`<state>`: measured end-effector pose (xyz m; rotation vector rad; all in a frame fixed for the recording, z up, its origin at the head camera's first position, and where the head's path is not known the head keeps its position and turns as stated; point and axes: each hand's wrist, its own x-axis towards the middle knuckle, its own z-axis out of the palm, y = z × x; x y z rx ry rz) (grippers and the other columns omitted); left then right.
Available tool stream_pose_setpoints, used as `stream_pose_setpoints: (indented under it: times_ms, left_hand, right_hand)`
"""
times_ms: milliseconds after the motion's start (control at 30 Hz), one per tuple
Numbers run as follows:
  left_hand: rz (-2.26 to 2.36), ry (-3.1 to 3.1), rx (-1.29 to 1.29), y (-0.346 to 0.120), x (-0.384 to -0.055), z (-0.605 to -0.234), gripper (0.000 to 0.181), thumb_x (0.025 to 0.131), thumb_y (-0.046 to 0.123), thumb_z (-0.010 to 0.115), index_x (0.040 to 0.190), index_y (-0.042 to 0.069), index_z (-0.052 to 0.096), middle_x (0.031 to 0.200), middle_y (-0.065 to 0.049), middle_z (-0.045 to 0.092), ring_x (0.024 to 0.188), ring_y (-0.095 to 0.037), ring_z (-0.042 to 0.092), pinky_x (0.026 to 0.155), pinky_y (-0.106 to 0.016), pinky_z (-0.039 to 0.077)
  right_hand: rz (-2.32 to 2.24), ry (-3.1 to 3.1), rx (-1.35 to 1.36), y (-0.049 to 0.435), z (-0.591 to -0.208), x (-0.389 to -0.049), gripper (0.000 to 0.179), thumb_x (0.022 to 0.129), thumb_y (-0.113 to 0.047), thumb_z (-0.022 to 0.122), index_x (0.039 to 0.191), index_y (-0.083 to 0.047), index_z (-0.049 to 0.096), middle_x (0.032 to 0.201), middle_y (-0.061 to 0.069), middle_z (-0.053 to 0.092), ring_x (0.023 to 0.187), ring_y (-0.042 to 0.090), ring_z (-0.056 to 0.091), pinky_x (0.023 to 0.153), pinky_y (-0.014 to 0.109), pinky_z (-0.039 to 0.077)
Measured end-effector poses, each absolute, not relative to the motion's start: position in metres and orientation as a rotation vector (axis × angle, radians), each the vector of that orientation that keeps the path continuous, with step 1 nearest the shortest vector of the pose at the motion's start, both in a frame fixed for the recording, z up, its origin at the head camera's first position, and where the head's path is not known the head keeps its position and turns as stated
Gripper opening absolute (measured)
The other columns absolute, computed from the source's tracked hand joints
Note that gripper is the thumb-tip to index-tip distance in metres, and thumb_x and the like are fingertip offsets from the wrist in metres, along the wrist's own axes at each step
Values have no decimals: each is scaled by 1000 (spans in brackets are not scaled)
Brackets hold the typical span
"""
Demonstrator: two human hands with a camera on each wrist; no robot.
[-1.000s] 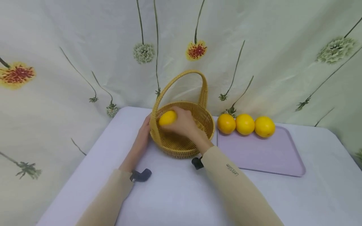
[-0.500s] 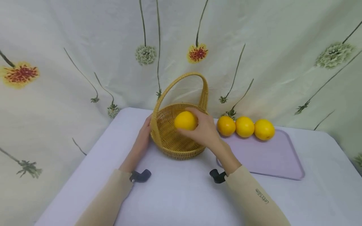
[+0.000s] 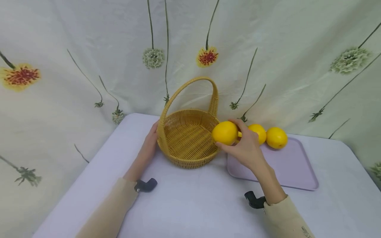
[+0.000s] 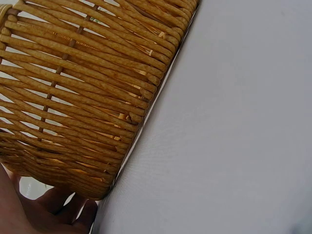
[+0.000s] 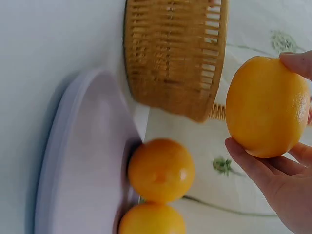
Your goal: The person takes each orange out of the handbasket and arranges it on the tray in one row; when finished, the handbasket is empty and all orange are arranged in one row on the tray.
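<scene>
**Status: orange held above the tray's near-left corner, basket steadied**

My right hand (image 3: 248, 148) holds one orange (image 3: 225, 133) with fingers (image 5: 253, 168) and thumb curled round it. The fruit is clear of the tabletop (image 3: 193, 205), just beside the right rim of the wicker basket (image 3: 190, 138) and over the left end of the lilac tray (image 3: 285, 168).

My left hand (image 3: 150, 145) rests against the basket's left wall. The head view shows the fingers lying along the weave; the left wrist view shows only a few fingertips (image 4: 63, 214) under the basket's lower edge, so I cannot tell how far they curl.

The head view shows two oranges (image 3: 268, 135) fully on the tray; a third is almost entirely covered by my right hand and the held fruit. The right wrist view exposes that nearest orange (image 5: 161, 169) whole, against the tray's edge, with the next one cut off by the frame's bottom. The basket handle (image 3: 190, 89) appears complete in the head view only.
</scene>
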<state>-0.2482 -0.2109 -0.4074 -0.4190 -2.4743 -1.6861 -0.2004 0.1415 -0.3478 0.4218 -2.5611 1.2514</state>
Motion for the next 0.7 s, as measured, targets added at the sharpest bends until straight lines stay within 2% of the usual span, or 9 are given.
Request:
stream_pose_setpoints:
  times_ms: [67,300,500,700]
  left_hand:
    - [-1692,-2466,-424,-212,-249,-409,54,115,25,31,168,17,27,175,-3,25,163,-25,19,134,-51,14]
    - [-1695,-2455,-435,-213,-247,-409,53,115,25,31,168,18,27,175,-2,25,163,-24,19,134,-51,13]
    - [-1684,-2468,-438,-212,-247,-408,53,116,28,31,168,20,27,175,1,26,163,-21,20,134,-49,14]
    - [-1675,-2466,-435,-212,-246,-408,53,116,28,30,168,20,28,175,0,26,163,-22,20,134,-50,14]
  right_hand:
    - [1241,-2545,399,152,-350,-200,81,80,-28,92,149,-13,52,147,13,60,122,34,59,98,54,60]
    - [1234,-2531,339,175,-354,-204,82,82,-30,92,151,-13,50,150,15,57,123,38,62,101,58,58]
    - [1301,-2533,217,192,-353,-205,80,87,-33,88,152,-10,48,151,16,55,131,42,55,108,62,52]
    - [1262,-2481,101,218,-350,-208,80,86,-32,88,151,-7,50,147,19,59,130,43,59,106,64,53]
